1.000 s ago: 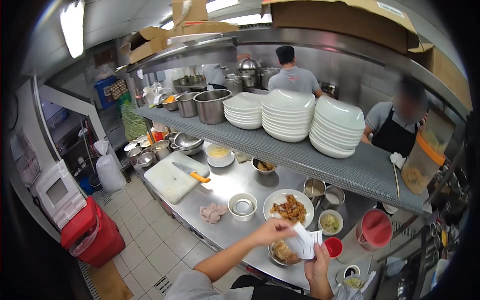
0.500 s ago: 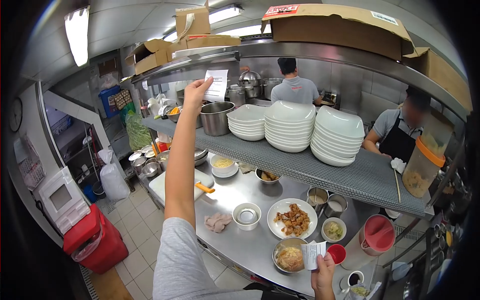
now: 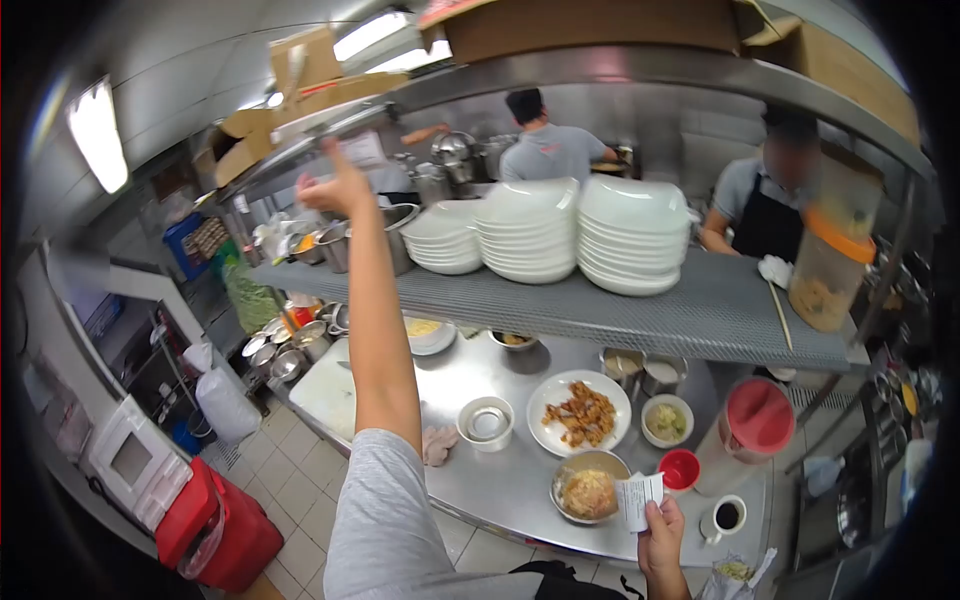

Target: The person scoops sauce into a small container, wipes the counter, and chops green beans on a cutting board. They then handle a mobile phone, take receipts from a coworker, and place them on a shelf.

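Note:
My left hand point(image 3: 338, 187) is raised over the upper shelf, blurred, its fingers apart and holding nothing. Just behind it a white paper slip point(image 3: 366, 150) hangs at the shelf's upper metal rail. Low on the right, my right hand point(image 3: 662, 528) pinches another printed slip point(image 3: 638, 500) beside a metal bowl of pale shredded food point(image 3: 590, 494). A white plate of browned food pieces point(image 3: 578, 412) lies above that bowl, and a red cup point(image 3: 679, 469) stands near the slip.
Stacked white dishes point(image 3: 527, 230) and an orange-lidded container point(image 3: 832, 270) stand on the shelf point(image 3: 560, 310). Co-workers point(image 3: 560, 150) point(image 3: 765, 205) are behind it. A lidded red pitcher point(image 3: 750, 430) and a cup of dark liquid point(image 3: 724, 517) are at right; a red bin point(image 3: 225, 530) stands at left.
The raised slip has left my left hand, whose fingers have opened, and now hangs at the rail. The view has shifted and tilted. My right hand still holds its slip.

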`<move>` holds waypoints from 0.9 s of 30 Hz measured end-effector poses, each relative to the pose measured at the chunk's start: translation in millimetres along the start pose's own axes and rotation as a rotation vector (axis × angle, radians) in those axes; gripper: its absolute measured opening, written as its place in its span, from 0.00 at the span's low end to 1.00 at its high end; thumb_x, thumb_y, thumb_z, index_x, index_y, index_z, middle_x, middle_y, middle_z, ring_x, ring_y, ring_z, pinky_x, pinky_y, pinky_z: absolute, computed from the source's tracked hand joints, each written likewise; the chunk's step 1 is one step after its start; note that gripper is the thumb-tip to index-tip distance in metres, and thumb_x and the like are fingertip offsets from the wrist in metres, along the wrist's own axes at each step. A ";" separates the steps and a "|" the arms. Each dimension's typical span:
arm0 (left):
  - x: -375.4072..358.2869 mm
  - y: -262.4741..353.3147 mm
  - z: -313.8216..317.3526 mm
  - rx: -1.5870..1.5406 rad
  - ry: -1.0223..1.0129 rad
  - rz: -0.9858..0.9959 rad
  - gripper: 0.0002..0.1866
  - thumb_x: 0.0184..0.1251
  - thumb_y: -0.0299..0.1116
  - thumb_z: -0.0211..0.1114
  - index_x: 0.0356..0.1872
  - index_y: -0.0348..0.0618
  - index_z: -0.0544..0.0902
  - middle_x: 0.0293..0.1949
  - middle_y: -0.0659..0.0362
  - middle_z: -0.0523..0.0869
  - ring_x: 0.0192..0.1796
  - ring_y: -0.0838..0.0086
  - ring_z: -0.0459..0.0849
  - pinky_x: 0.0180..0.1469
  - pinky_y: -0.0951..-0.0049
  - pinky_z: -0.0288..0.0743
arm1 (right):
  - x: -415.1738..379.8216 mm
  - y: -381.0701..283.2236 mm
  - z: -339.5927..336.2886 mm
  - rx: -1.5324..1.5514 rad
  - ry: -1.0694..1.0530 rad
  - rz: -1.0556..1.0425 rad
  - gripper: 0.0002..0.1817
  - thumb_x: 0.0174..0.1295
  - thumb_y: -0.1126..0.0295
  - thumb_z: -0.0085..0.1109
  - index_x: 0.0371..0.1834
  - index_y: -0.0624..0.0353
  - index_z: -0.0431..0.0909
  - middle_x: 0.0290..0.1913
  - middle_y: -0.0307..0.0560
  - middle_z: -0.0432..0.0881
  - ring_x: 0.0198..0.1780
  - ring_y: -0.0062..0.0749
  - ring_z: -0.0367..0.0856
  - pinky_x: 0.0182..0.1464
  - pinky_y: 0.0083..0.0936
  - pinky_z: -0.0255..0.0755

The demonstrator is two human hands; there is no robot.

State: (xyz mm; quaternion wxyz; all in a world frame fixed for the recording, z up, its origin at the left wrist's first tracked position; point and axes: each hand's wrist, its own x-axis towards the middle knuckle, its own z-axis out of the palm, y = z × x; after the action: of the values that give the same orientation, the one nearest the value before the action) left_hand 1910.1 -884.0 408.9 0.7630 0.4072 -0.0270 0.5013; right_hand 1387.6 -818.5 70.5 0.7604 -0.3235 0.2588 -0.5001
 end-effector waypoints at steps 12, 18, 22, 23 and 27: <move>-410.8 296.1 -453.3 -0.974 -2.493 -1.387 0.26 0.52 0.32 0.64 0.53 0.38 0.69 0.51 0.59 0.68 0.53 0.76 0.67 0.46 0.76 0.65 | -130.6 -115.6 -127.2 0.117 0.496 -0.736 0.06 0.56 0.80 0.55 0.36 0.62 0.71 0.38 0.41 0.77 0.39 0.19 0.75 0.44 0.19 0.69; -459.3 452.0 -538.4 -1.115 -2.651 -1.826 0.14 0.53 0.20 0.63 0.42 0.38 0.74 0.40 0.60 0.79 0.41 0.81 0.77 0.41 0.81 0.70 | -243.1 -187.1 -212.4 0.067 0.735 -1.042 0.04 0.57 0.78 0.56 0.32 0.60 0.71 0.37 0.43 0.79 0.38 0.19 0.76 0.42 0.17 0.70; -507.3 502.5 -579.7 -1.066 -2.733 -1.676 0.08 0.54 0.21 0.64 0.29 0.40 0.71 0.31 0.59 0.82 0.30 0.84 0.79 0.25 0.86 0.68 | -279.1 -198.1 -268.0 0.077 0.935 -1.043 0.05 0.57 0.77 0.57 0.31 0.59 0.70 0.37 0.43 0.79 0.38 0.18 0.76 0.42 0.17 0.70; -516.0 519.8 -589.0 -1.054 -2.750 -1.680 0.08 0.54 0.21 0.64 0.29 0.40 0.71 0.31 0.59 0.82 0.30 0.84 0.79 0.25 0.86 0.68 | -287.6 -204.4 -285.0 0.082 0.989 -1.046 0.05 0.57 0.77 0.57 0.30 0.59 0.70 0.36 0.43 0.79 0.37 0.18 0.77 0.41 0.17 0.71; -570.5 568.9 -612.4 -1.004 -2.874 -1.655 0.08 0.54 0.21 0.64 0.31 0.39 0.73 0.32 0.58 0.82 0.32 0.83 0.79 0.27 0.85 0.69 | -304.0 -237.0 -343.0 -0.016 1.136 -1.100 0.06 0.55 0.79 0.58 0.28 0.59 0.69 0.34 0.44 0.80 0.34 0.18 0.77 0.36 0.16 0.72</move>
State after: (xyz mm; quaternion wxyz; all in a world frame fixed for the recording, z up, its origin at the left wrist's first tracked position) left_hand 954.7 -816.4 82.1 -0.2079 -0.1392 0.5716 0.7814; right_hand 889.8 -685.3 44.4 0.1531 -0.1055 0.4141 -0.8911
